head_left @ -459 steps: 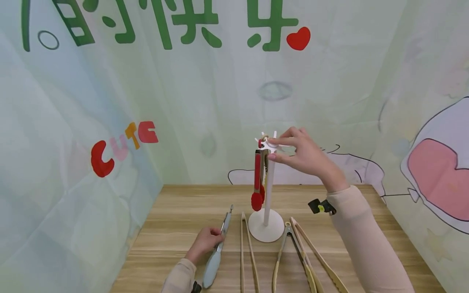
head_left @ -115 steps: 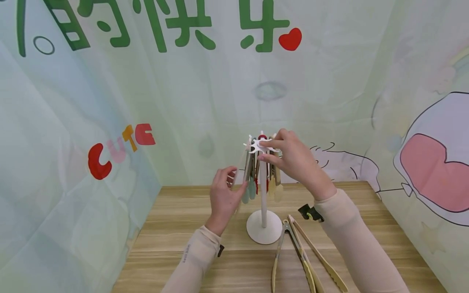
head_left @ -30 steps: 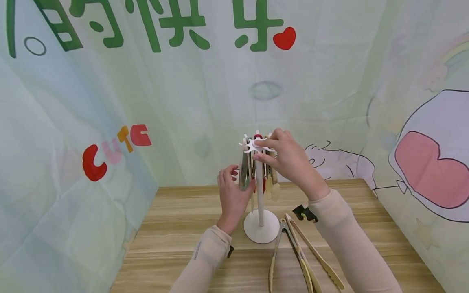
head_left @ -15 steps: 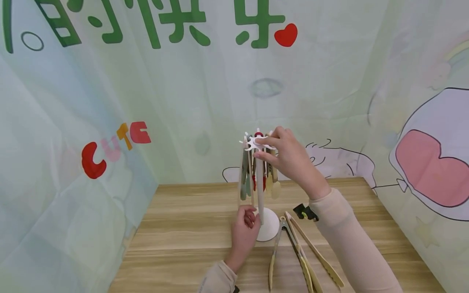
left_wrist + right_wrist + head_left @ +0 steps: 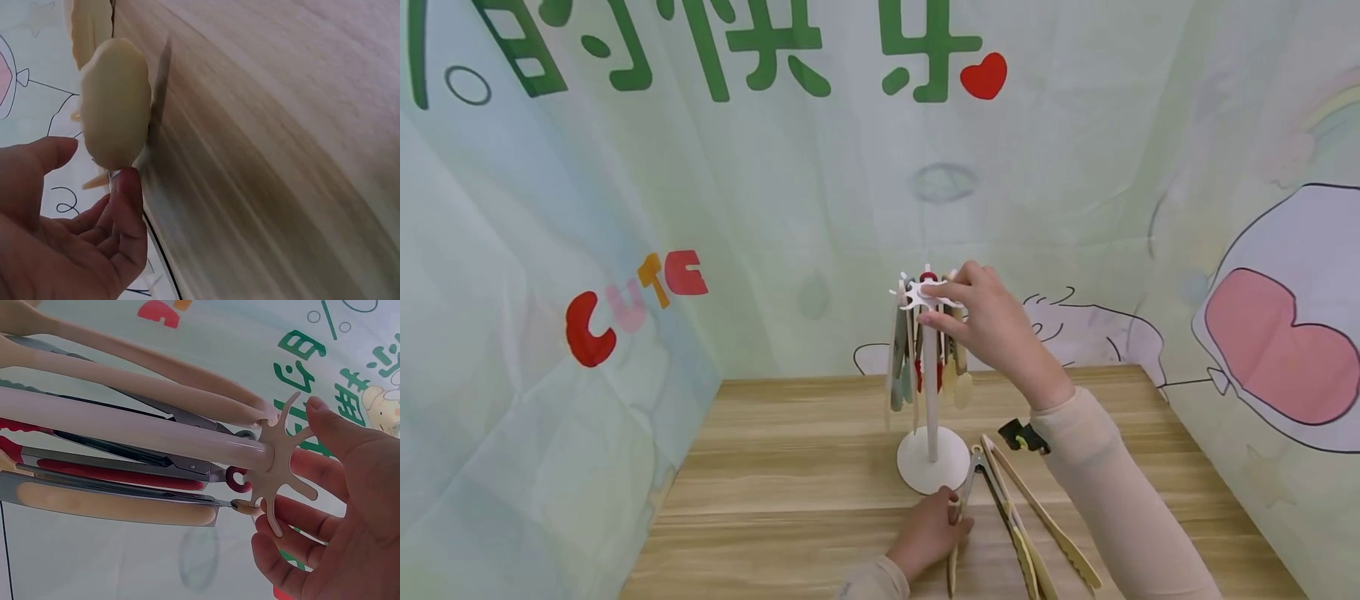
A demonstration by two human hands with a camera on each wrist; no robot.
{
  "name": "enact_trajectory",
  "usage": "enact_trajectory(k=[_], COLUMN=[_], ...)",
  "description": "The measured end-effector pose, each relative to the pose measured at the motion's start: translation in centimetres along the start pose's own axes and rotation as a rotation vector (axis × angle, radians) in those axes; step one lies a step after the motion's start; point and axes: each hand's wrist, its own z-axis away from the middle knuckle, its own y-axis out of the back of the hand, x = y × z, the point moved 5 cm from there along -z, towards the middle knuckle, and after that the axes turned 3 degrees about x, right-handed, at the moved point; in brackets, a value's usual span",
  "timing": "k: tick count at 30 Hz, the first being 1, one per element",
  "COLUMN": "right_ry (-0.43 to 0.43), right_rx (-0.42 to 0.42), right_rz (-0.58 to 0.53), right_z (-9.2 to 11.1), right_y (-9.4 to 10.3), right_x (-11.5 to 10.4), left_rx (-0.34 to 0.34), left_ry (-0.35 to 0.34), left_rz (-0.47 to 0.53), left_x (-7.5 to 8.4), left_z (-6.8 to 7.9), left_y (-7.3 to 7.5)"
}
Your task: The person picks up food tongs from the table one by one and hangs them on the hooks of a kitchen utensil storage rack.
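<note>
My right hand (image 5: 992,325) holds the pronged top of a white stand (image 5: 931,400); its thumb and fingers curl around the hub (image 5: 272,459) in the right wrist view. From the prongs hang pale wooden tongs (image 5: 144,381), blue-grey tongs (image 5: 897,392), red tongs (image 5: 119,474) and tongs with a yellow-inlaid handle (image 5: 119,505). Low at the front, my left hand (image 5: 928,533) is at the left leg of metal tongs with yellow tips (image 5: 1024,554), lying spread. In the left wrist view its forefinger touches just below a yellow tip (image 5: 117,103), while the thumb stands apart.
More wooden tongs (image 5: 1051,522) lie spread just right of the metal ones, their tops close together. The stand's round white base (image 5: 917,475) rests on the wood-grain table (image 5: 760,483). Printed cloth (image 5: 820,208) walls the back and sides.
Blue-grey and wooden tongs, on the table earlier, now hang on the stand. My left hand has left the hanging wooden tongs and dropped to the yellow-tipped ones. The right hand keeps its hold.
</note>
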Motion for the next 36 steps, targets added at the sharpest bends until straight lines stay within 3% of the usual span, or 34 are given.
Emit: enact_trajectory(k=[8,16,22,25,29,32,36], right_ry=[0.009,-0.001,-0.006,0.017,0.071,0.094,0.094], right_rx=[0.019,0.026,0.036,0.039,0.046,0.048,0.109], right_rz=[-0.011,-0.016,-0.012,0.023,0.115,0.157,0.118], right_z=[0.2,0.2,0.0,-0.2,-0.3,-0.2,0.9], right_y=[0.0,0.2,0.1,0.1,0.1,0.2,1.1], right_x=[0.0,0.2,0.1,-0.3,-0.8,-0.8,0.0], left_rx=[0.029,0.033,0.101,0.133,0.191,0.224,0.252], left_ry=[0.004,0.011,-0.037,-0.060,-0.108,-0.188,-0.452], left_rz=[-0.124,-0.118,-0.256,-0.262,-0.195,-0.162,-0.222], left_x=[0.7,0.7,1.9,2.5,3.7,5.5,10.6], left_z=[-0.7,-1.0,-2.9,-4.1,-5.2,-5.2,-3.9], left_y=[-0.3,-0.6,-0.4,0.2,2.2,4.6,8.9])
